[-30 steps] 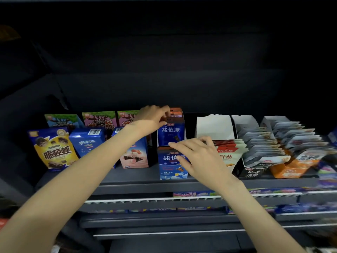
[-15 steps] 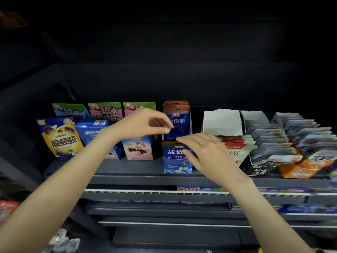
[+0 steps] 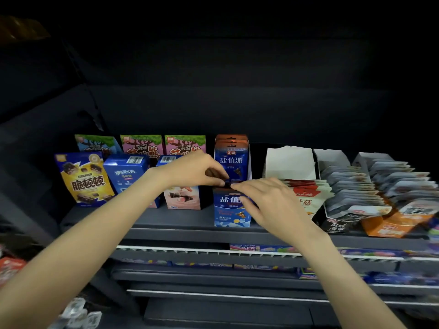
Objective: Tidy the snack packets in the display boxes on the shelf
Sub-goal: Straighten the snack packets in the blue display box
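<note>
at nine o'clock of my view a yellow and blue chocolate bag [image 3: 83, 179] is standing at the front of the dark shelf [image 3: 180, 217], with a blue biscuit carton [image 3: 126, 174] just beside it toward three o'clock. behind them, at about eleven o'clock, three green-topped cartoon boxes [image 3: 140, 144] are lining the back row. a pink box [image 3: 181, 198] is sitting low beneath my left wrist.

my left hand [image 3: 192, 169] is reaching in from seven o'clock, its fingers curled and its thumb and forefinger pinching a small dark packet [image 3: 226, 182] at the centre of the view. the packet is lying right at the top front edge of the blue display box [image 3: 231, 210], below the taller blue packets [image 3: 231, 160] that are standing upright in the box's back half.

my right hand [image 3: 273, 203] is coming in from five o'clock, its fingers nearly straight and spread loosely over the box's front face, the forefinger tip touching the same dark packet from the three o'clock side. i cannot tell whether that hand is gripping anything.

toward three o'clock a white display box [image 3: 289, 162] is holding red and white packets [image 3: 306, 193], touching the side of my right hand. beyond it, two more boxes are carrying fanned rows of grey sachets [image 3: 351, 188], one with a black front [image 3: 337, 224] and one with an orange front [image 3: 389, 226]; the far edge there is blurred.
</note>
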### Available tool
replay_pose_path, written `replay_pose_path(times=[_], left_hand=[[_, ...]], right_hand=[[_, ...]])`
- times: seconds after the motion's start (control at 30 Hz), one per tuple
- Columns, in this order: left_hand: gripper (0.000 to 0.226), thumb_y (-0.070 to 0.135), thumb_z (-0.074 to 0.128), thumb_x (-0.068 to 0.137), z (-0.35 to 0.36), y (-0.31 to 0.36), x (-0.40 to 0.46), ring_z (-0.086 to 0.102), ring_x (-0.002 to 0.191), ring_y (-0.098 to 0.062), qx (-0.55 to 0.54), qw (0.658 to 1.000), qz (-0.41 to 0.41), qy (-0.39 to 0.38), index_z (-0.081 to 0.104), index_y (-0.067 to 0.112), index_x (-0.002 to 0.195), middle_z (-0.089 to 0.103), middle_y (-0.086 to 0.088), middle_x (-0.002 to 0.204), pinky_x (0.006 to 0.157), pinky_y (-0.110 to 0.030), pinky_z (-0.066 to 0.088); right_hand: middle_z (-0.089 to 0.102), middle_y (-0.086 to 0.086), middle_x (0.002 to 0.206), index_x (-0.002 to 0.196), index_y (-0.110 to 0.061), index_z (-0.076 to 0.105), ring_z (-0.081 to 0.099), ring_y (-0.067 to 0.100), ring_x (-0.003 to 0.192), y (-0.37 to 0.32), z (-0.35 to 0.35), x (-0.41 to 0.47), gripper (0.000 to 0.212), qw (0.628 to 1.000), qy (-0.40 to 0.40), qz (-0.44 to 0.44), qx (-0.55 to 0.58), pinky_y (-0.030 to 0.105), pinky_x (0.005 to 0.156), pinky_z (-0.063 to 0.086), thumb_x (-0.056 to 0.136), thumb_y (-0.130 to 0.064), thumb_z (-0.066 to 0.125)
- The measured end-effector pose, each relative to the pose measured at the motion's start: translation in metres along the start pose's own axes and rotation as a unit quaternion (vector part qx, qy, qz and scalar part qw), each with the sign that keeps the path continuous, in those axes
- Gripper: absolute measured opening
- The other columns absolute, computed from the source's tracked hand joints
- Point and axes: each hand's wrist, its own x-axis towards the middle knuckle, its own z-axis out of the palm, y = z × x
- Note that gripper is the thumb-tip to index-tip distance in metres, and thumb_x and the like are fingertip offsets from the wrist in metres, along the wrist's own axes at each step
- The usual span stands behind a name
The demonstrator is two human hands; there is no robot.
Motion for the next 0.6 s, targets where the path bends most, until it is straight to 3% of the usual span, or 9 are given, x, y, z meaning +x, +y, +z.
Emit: replay_pose_path(times=[0.17, 0.3, 0.37, 0.5, 0.6], left_hand=[[0.015, 0.020, 0.062, 0.090, 0.009, -0.001, 0.006, 0.064, 0.082, -0.004, 0.072, 0.997, -0.020, 0.037, 0.070, 0.017, 0.103, 0.072, 0.003, 0.093, 0.079, -0.030, 0.053], [0.005, 0.022, 0.051, 0.096, 0.006, 0.002, 0.000, 0.061, 0.070, -0.014, 0.019, 0.995, -0.046, 0.084, 0.055, 0.021, 0.093, 0.068, -0.003, 0.083, 0.067, -0.034, 0.051], [0.008, 0.023, 0.047, 0.098, 0.002, 0.004, -0.010, 0.058, 0.065, -0.016, -0.045, 0.985, -0.064, 0.154, 0.050, 0.025, 0.091, 0.065, -0.006, 0.080, 0.062, -0.032, 0.046], [0.019, 0.015, 0.050, 0.097, -0.011, 0.012, -0.026, 0.064, 0.074, 0.000, -0.207, 0.907, -0.077, 0.359, 0.049, 0.030, 0.086, 0.065, 0.008, 0.083, 0.062, -0.022, 0.055], [0.020, 0.012, 0.048, 0.098, -0.021, 0.018, -0.027, 0.064, 0.068, 0.001, -0.274, 0.856, -0.102, 0.425, 0.049, 0.027, 0.086, 0.064, 0.006, 0.081, 0.052, -0.018, 0.051]], right_hand=[[0.072, -0.005, 0.101, 0.112, -0.017, 0.069, 0.068, 0.014, 0.088, 0.000, 0.000, -0.001, 0.038, 1.000, -0.008, 0.006, 0.011, 0.030, 0.079, 0.052, 0.091, -0.029, 0.040], [0.072, -0.005, 0.103, 0.115, -0.018, 0.067, 0.067, 0.013, 0.090, 0.001, 0.000, -0.002, 0.039, 1.000, -0.011, 0.007, 0.011, 0.030, 0.081, 0.051, 0.091, -0.030, 0.040], [0.072, -0.005, 0.103, 0.115, -0.018, 0.067, 0.068, 0.013, 0.090, 0.001, 0.001, -0.003, 0.039, 1.000, -0.006, 0.013, 0.016, 0.030, 0.081, 0.052, 0.091, -0.033, 0.040], [0.072, -0.005, 0.099, 0.112, -0.018, 0.069, 0.068, 0.013, 0.089, -0.003, 0.002, -0.001, 0.041, 0.998, 0.014, 0.046, 0.032, 0.027, 0.078, 0.051, 0.092, -0.040, 0.041], [0.071, -0.007, 0.102, 0.113, -0.020, 0.067, 0.065, 0.011, 0.094, -0.005, 0.004, 0.001, 0.039, 0.995, 0.038, 0.073, 0.061, 0.023, 0.082, 0.045, 0.094, -0.043, 0.043]])
